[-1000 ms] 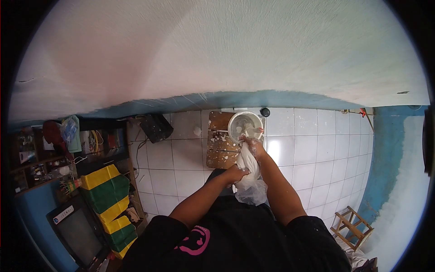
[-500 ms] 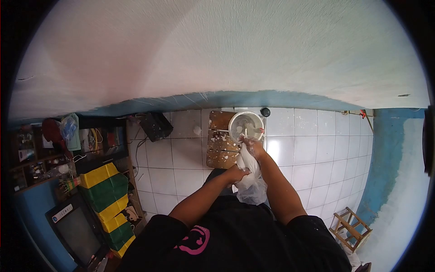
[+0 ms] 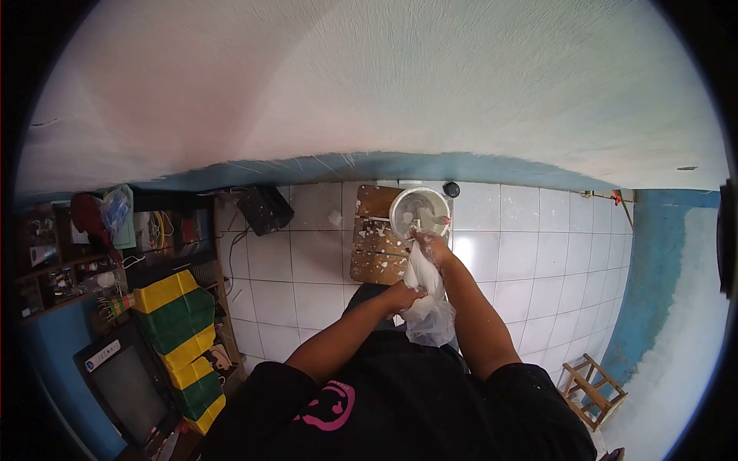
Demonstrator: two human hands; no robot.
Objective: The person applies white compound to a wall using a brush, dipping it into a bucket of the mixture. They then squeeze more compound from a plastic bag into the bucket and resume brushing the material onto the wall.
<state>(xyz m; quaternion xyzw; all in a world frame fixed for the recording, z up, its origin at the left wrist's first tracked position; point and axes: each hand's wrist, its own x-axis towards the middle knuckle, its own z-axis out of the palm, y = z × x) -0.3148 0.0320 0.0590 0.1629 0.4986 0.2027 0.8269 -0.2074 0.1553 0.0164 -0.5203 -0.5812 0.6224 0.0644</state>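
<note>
A clear plastic bag (image 3: 421, 278) filled with a white paste stretches between my two hands. My left hand (image 3: 403, 296) is wrapped round its middle, with the loose, crumpled end hanging below. Higher up, my right hand (image 3: 430, 246), smeared with white, grips the bag's narrow end at the near rim of a white bucket (image 3: 397, 214). Whitish material coats the inside of the bucket, and something pale stands in it near my right fingers. The bucket rests on a wooden stool (image 3: 373, 265) spattered with white. My right fingertips are partly hidden.
A wall (image 3: 369, 84), white above and blue below, rises ahead. A black box (image 3: 264, 210) and a small black round object (image 3: 451, 189) lie near it. Shelves, a television (image 3: 127, 384) and a yellow-green cloth (image 3: 181, 315) are at left; a small wooden stool (image 3: 593, 392) stands lower right.
The view has shifted slightly. Both hands keep their grip on the bag, which stays at the bucket's near rim with hardly any movement.
</note>
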